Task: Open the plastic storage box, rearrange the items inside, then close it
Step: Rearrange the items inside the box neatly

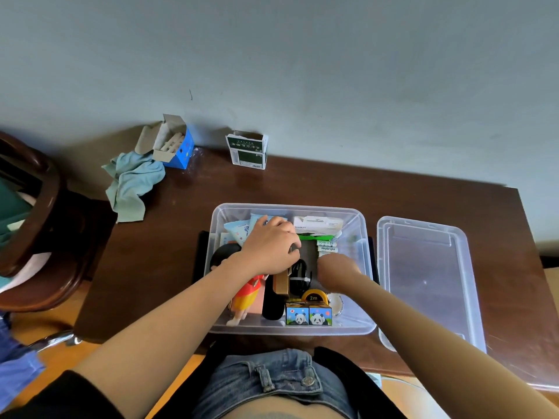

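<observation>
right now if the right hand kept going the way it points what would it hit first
The right hand points toward the far side of the box. Likely first: the white Heybright packs just beyond its knuckles, though depth is unclear.

A yellow tape measure [314, 296] reads "2m"; a small white pack [328, 248] reads "Heybright".
</observation>
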Tool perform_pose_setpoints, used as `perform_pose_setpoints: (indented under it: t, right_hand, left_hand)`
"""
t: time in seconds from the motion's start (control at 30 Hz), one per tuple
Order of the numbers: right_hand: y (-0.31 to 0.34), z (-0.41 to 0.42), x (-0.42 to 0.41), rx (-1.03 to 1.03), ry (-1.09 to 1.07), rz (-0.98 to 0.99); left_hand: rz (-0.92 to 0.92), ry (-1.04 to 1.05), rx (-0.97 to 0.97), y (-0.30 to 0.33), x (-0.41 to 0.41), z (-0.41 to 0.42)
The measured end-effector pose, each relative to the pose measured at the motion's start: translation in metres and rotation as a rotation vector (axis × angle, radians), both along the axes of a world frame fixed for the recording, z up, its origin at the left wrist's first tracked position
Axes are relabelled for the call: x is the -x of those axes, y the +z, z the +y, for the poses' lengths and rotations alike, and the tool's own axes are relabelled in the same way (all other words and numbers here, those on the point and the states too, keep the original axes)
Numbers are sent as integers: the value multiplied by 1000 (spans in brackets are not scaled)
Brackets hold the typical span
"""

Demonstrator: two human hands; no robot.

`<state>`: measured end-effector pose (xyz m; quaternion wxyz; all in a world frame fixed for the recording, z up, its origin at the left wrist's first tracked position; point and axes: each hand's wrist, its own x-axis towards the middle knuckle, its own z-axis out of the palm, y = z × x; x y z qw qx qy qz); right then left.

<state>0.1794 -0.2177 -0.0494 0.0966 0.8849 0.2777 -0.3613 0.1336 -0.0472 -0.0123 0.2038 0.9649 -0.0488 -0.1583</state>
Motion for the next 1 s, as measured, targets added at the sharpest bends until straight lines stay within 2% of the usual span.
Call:
perform_pose_setpoints:
  t: [0.1,0.2,0.33,0.47,0.53,0.67,0.77,0.9,1.0]
  right_hand:
    - [3,-4,3,-14,-57,202]
    - [-3,-3,14,113,-25,257]
    - [-10,5,16,106,-122,257]
    - [-7,6,11,50,-284,390]
    - [-2,4,11,35,-295,336]
    - [6,2,8,36,-211,25]
    - [11,2,3,87,-129,12]
    - [15,4,-2,160,-11,129]
    - [17,4,-5,110,-45,375]
  left_hand:
    - [-11,2,-3,0,0,0]
    - [-15,5,-1,0,0,-1]
    - [-17,6,-5,0,1,-1]
    - [-25,4,-11,-1,1,-2]
    - [-32,5,-14,-2,2,-2]
    - [-51,-5,-18,-3,3,-1]
    - [-43,-5,-18,-2,3,-1]
    - [-11,-13,-24,1,3,0]
    - [14,-29,-28,4,4,2]
